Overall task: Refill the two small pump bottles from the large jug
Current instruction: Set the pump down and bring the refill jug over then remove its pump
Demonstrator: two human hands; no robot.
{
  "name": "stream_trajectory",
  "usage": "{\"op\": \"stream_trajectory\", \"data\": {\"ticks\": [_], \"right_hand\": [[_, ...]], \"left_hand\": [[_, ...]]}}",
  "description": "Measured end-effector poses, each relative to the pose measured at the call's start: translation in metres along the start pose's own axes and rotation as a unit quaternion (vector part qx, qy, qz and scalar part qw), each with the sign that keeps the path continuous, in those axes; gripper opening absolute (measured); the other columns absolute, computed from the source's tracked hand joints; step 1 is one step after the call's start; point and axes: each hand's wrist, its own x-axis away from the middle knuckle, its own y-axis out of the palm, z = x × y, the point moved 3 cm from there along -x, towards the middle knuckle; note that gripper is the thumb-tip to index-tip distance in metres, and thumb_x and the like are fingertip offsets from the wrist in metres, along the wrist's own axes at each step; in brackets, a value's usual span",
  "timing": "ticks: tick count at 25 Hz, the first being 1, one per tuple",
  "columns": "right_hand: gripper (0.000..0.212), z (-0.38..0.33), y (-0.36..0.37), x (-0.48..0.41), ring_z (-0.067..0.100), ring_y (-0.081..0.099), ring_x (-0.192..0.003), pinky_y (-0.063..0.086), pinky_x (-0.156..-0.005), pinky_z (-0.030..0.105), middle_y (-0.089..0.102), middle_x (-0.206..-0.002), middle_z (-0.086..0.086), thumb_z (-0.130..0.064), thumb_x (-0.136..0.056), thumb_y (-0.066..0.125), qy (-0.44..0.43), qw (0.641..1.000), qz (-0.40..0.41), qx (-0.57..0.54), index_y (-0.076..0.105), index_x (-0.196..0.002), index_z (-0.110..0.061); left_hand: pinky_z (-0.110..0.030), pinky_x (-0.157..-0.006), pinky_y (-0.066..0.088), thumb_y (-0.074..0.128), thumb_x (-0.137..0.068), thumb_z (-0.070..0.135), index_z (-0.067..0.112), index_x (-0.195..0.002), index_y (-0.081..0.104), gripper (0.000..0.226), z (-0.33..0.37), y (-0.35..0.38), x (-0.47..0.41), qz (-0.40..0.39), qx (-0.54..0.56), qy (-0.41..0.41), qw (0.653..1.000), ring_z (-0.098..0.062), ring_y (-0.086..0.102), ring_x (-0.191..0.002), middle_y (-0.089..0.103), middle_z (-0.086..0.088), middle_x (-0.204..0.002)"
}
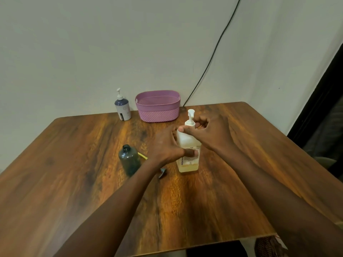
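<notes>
Spillage is my first worry. The right hand (213, 132) is curled round the collar under the pump head (190, 115) of the large jug (186, 140), apparently to unscrew it. If the cap lets go with a jerk, the jug could rock over. The left hand (167, 145) grips the jug's body with the thumb across the label (191, 159), which should brace it. The plastic looks thin to me, though, and a hard squeeze might push liquid up the neck once the pump is loose. Any dip tube will come out wet and may drip on the table (74, 164). The open dark bottle (129, 159) stands just beside my left wrist, and a careless sweep of that forearm would knock it down. Its neck is narrow, so a pour from the jug could easily overshoot.

The jug stands upright near the table's middle, right of the dark bottle. It is tall, squarish and translucent white, with a shallow layer of pale yellow liquid (187, 168) at the bottom, which I judge scant for two refills. The second small bottle (123, 110), pump on, waits at the back beside the purple basket (159, 114).
</notes>
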Motion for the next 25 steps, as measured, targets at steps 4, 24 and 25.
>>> {"op": "stream_trajectory", "data": {"ticks": [4, 24, 25], "right_hand": [[0.019, -0.012, 0.013, 0.000, 0.000, 0.056, -0.061, 0.040, -0.054, 0.017, 0.060, -0.067, -0.020, -0.044, -0.081, 0.083, -0.037, 0.998, -0.044, 0.003, 0.070, -0.084, -0.031], [0.058, -0.015, 0.020, 0.001, -0.001, 0.064, -0.104, 0.054, -0.074, 0.012, 0.066, -0.131, -0.006, -0.039, -0.091, 0.074, 0.070, 0.969, -0.155, -0.178, 0.057, -0.143, -0.019], [0.063, -0.014, 0.020, 0.002, 0.000, 0.065, -0.099, 0.055, -0.072, 0.015, 0.069, -0.120, -0.012, -0.055, -0.081, 0.079, 0.054, 0.985, -0.120, -0.111, 0.064, -0.132, -0.022]], "left_hand": [[-0.033, -0.078, 0.063, 0.092, -0.048, 0.055, 0.025, -0.127, 0.059, 0.091, -0.003, -0.015, 0.010, -0.008, 0.006, 0.007, 1.000, -0.006, 0.071, -0.092, 0.073, 0.009, -0.108], [-0.024, -0.075, 0.059, 0.097, -0.055, 0.040, 0.020, -0.127, 0.060, 0.084, -0.009, -0.025, 0.013, 0.023, 0.012, -0.029, 0.999, -0.010, 0.070, -0.096, 0.072, 0.004, -0.112], [-0.019, -0.072, 0.055, 0.096, -0.056, 0.041, 0.020, -0.128, 0.060, 0.083, -0.007, -0.025, 0.014, 0.025, 0.002, -0.023, 0.999, -0.009, 0.069, -0.095, 0.072, 0.005, -0.112]]}}
